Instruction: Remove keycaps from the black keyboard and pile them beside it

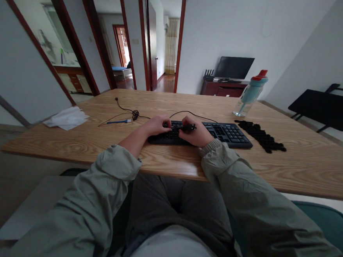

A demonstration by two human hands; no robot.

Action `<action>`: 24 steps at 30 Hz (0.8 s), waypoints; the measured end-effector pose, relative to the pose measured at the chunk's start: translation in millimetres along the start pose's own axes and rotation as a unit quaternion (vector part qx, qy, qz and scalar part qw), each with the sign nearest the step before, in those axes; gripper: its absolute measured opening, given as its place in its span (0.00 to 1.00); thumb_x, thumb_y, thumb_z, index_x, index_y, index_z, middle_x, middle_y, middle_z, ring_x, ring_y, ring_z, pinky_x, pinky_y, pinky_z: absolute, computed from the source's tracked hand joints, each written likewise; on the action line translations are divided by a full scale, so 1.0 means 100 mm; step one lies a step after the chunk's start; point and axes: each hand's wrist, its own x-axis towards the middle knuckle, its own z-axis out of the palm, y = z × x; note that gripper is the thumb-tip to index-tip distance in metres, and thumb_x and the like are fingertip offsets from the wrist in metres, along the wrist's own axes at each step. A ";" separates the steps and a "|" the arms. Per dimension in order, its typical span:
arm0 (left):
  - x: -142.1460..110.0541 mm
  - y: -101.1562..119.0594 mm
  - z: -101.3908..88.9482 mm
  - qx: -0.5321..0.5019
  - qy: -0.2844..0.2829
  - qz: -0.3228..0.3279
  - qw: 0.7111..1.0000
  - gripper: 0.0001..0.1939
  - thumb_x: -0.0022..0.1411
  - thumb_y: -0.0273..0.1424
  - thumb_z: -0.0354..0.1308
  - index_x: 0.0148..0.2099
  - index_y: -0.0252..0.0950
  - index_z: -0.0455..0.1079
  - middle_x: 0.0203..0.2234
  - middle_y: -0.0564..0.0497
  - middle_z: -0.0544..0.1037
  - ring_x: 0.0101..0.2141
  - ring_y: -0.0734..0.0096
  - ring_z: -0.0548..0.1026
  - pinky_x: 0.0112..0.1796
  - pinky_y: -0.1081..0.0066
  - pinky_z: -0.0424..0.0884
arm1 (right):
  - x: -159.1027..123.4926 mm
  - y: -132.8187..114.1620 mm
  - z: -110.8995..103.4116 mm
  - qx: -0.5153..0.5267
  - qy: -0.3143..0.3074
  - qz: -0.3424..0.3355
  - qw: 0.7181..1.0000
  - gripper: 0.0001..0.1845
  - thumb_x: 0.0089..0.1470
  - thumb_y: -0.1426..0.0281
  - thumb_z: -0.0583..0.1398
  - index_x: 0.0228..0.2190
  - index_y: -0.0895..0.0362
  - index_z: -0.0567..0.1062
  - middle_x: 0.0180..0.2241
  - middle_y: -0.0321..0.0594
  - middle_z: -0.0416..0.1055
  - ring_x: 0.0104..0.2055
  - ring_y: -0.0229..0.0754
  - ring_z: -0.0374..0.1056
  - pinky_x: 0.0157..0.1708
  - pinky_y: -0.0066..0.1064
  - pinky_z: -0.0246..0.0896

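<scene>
Two sleeves [109, 175] [238, 176] reach up from the bottom of the frame over the near edge of the counter [169, 161]. Mid-frame, both hands meet over the keyboard [235, 137]. The right hand [199, 133] grips a dark tool [189, 127]; the left hand [159, 125] has its fingers curled at the keys, and whether it pinches anything I cannot tell. The step in hand seems to be close work among the keys; the next move there would call for small, steady fingertip control.

Right of the keyboard lie black pieces [260, 135], perhaps keycaps; left of centre are a blue brush [119, 121], a tangled cable [135, 115] and white tissues [68, 118]. Farther back, upper right, an upright clear bottle [250, 95] with a red-topped lid [262, 73] has a teal straw [243, 106] inside; its liquid level is unclear. Beyond, a screen [235, 67] stands on a cabinet [224, 89].
</scene>
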 end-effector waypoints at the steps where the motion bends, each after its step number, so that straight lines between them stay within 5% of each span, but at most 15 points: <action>1: 0.00 0.00 0.00 -0.001 0.001 0.000 1.000 0.07 0.54 0.33 0.63 0.34 0.35 0.75 0.29 0.51 0.75 0.32 0.69 0.71 0.35 0.70 0.65 | -0.02 -0.02 0.00 -0.017 -0.006 -0.002 1.000 0.10 0.48 0.64 0.59 0.32 0.54 0.65 0.30 0.37 0.69 0.30 0.39 0.61 0.30 0.30 0.53; 11: 0.02 -0.06 0.03 -0.016 0.007 -0.006 1.000 0.07 0.54 0.32 0.61 0.36 0.35 0.75 0.30 0.51 0.77 0.32 0.70 0.72 0.35 0.71 0.67 | -0.17 -0.36 0.20 -0.253 -0.119 -0.014 0.960 0.16 0.59 0.62 0.52 0.46 0.54 0.69 0.39 0.46 0.76 0.31 0.45 0.70 0.25 0.31 0.48; 24: 0.05 -0.09 0.03 0.026 -0.008 0.006 1.000 0.13 0.55 0.27 0.57 0.42 0.36 0.79 0.36 0.48 0.80 0.37 0.68 0.75 0.41 0.71 0.69 | -0.02 -0.26 0.15 -0.124 -0.037 0.022 0.991 0.13 0.54 0.61 0.57 0.37 0.54 0.74 0.31 0.42 0.75 0.32 0.43 0.69 0.34 0.31 0.57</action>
